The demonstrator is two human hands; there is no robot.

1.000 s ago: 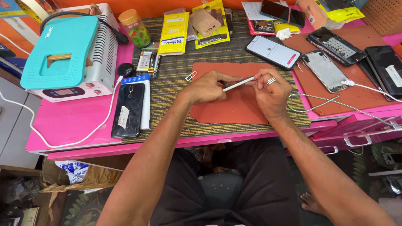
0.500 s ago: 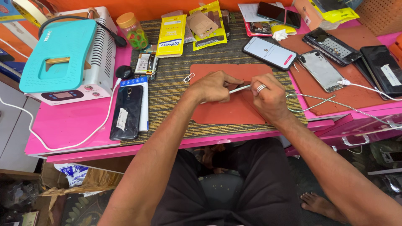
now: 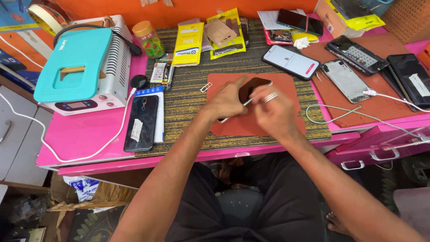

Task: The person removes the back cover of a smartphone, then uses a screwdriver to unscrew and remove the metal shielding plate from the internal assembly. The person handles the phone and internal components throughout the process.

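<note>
Phone (image 3: 253, 87) on mat (image 3: 286, 89) between both hands, machine (image 3: 80, 67) far left, 2 phones (image 3: 380, 67) right.

Two yellow packets (image 3: 188, 44) (image 3: 225, 33) lie at the mat's far edge (flat, side by side), right of them a lit white phone screen (image 3: 290, 61).

Dark phone (image 3: 253, 87), glossy, tilted on edge, held above orange-red mat, partly hidden by hands.

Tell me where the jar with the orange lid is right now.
In the head view, the jar stands at the back left of the table, between the teal machine and the yellow packet.
</note>
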